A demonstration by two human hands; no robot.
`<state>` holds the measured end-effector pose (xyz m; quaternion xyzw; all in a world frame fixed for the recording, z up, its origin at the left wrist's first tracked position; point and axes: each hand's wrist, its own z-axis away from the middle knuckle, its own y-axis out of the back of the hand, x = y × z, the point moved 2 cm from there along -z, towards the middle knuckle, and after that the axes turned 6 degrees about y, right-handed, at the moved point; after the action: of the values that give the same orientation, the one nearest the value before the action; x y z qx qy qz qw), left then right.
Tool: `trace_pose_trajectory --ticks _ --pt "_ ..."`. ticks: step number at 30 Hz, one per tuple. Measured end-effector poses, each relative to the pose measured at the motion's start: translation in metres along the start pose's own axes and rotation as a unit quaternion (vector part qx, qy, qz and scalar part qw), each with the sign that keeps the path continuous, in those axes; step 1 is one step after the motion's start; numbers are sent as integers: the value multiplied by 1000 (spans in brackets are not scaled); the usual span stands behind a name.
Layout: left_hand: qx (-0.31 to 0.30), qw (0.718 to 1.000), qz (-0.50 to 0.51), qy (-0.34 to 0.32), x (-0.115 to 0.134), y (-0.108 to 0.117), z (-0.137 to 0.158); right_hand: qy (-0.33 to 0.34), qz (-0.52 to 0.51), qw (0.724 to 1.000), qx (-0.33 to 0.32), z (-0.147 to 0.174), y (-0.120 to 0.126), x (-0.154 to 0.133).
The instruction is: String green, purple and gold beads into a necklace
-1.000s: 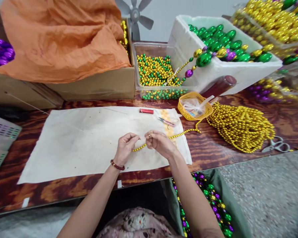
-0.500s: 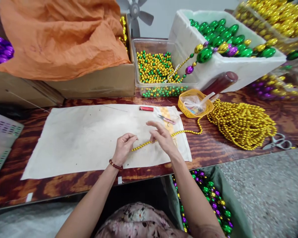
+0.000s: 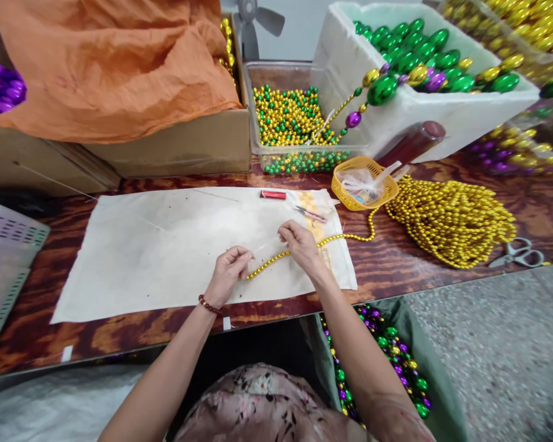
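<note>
Over a white cloth (image 3: 133, 264), my left hand (image 3: 228, 275) is closed in a pinch at the near end of a gold bead string (image 3: 270, 262). My right hand (image 3: 300, 247), thumb and fingertips pressed together, is above the string and to the right. A faint, thin thread seems to run between the fingertips of both hands. Past my right hand, the bead string curves across the cloth towards a heap of gold beads (image 3: 451, 224). Small thread snips (image 3: 309, 213) and a red-handled item (image 3: 273, 194) lie on the cloth beyond my hands.
A yellow basket (image 3: 362, 199) and grey scissors (image 3: 518, 253) are on the table's right side. Behind stand a clear bin of small beads (image 3: 288, 120), a white foam box (image 3: 461, 126) and a cardboard box (image 3: 175, 144). Below the edge hangs a green bag (image 3: 435, 380) of beads.
My right hand has gone from spread fingers to a pinch and is slightly higher off the bead string. My left hand keeps its pinch. The view has shifted slightly.
</note>
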<state>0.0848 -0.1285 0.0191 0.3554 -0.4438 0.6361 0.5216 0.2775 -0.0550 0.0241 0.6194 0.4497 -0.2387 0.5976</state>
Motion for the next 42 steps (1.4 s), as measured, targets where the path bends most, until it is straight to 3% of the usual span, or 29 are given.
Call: trace_pose_trajectory --ticks 4,9,14,19,23,25,27,30,32,34,36,39,42 --pt "23 997 18 -66 16 8 0 26 17 999 24 9 -5 -13" --pt "52 991 17 -126 40 10 6 80 -188 977 -66 19 -53 -51" --pt "66 987 40 -141 70 14 12 54 -244 966 -70 19 -78 -66" --pt "41 989 74 -118 85 24 7 79 -118 987 -82 23 -57 -68" --pt "39 990 -62 -122 86 25 6 102 4 988 -113 27 -38 -79" --pt "40 963 -209 -166 89 22 11 114 60 985 -115 28 -33 -84" --pt "25 910 -352 -220 94 19 18 120 117 980 -107 29 -30 -86" --pt "-34 851 -459 -253 97 18 28 127 168 973 -90 29 -22 -88" --pt "-74 852 -463 -234 95 20 31 146 177 968 -102 30 -17 -91" --pt "-111 875 -430 -193 90 22 33 176 179 959 -131 32 -11 -95" --pt "-155 897 -394 -128 83 23 34 208 186 945 -170 37 -6 -96" --pt "-206 905 -370 -33 77 25 40 233 220 919 -227 44 4 -88" --pt "-195 933 -303 18 83 36 52 201 260 912 -243 51 28 -62"
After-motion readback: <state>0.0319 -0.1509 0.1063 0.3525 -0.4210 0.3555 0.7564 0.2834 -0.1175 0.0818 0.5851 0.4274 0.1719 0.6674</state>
